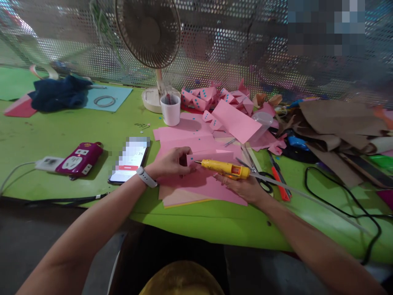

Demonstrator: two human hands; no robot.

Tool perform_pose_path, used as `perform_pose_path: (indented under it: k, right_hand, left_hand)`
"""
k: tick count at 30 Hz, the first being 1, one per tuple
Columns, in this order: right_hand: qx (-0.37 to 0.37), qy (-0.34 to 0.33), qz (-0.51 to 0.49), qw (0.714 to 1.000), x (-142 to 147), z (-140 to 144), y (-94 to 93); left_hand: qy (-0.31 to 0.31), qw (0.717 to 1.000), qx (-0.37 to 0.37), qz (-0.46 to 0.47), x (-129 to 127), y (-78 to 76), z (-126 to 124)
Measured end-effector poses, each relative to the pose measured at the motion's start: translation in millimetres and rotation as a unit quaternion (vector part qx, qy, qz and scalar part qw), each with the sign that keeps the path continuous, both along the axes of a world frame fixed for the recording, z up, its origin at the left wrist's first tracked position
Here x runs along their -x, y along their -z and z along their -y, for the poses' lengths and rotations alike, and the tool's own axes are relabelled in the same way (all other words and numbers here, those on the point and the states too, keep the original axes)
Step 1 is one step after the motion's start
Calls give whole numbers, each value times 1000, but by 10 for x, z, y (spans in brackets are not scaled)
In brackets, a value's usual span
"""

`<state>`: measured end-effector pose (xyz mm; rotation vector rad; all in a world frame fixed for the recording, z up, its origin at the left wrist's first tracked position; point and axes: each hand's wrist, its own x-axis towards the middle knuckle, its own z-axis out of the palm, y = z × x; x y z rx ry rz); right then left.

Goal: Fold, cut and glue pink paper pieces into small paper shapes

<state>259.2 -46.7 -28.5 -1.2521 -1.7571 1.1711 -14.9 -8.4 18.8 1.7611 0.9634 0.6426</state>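
Observation:
My right hand (242,188) is wrapped round a yellow hot glue gun (227,168), its nozzle pointing left. A long clear glue stick (307,197) trails out of the gun's back end. My left hand (173,164), with a pale band on the wrist, pinches a folded piece of pink paper (211,156) at its left end. The nozzle tip sits close to that end, near a small blue dot; whether it touches cannot be made out. Beneath both hands lie stacked pink sheets (199,188). Black-handled scissors (265,182) lie just beyond my right hand.
Folded pink pieces with blue dots (202,98) are heaped at the back, beside a white cup (170,110) and a fan (149,32). A phone (130,159) and a purple power socket (80,159) lie left. Right are a red cutter (279,180), brown paper (337,123) and a black cord (337,184).

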Motion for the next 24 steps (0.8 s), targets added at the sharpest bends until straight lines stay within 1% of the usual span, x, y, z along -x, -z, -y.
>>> perform_pose_path:
  k: [4,8,11,14,18,21,24]
  right_hand:
    - [22,27,-14,999,69,16,-20]
    - [26,29,-18,999,172,24,-143]
    - [3,15,-9,1000,223,24,-262]
    - [-23,3,5,1000,240,25,-319]
    - [-25,-3,2,1000,223,32,-282]
    - [-6,6,-16,1000,206,37,-229]
    - [9,14,-9,1000,200,38,-211]
  left_hand:
    - [3,1000,11,-6,1,8,-6]
    - [4,1000,-3,-7,10,36,-22]
    - [8,1000,-3,-3,13,50,-26]
    - [11,1000,7,2,7,47,-21]
    - [7,1000,15,4,0,33,-13]
    - [6,1000,16,3,5,40,-16]
    - [7,1000,12,7,12,57,-22]
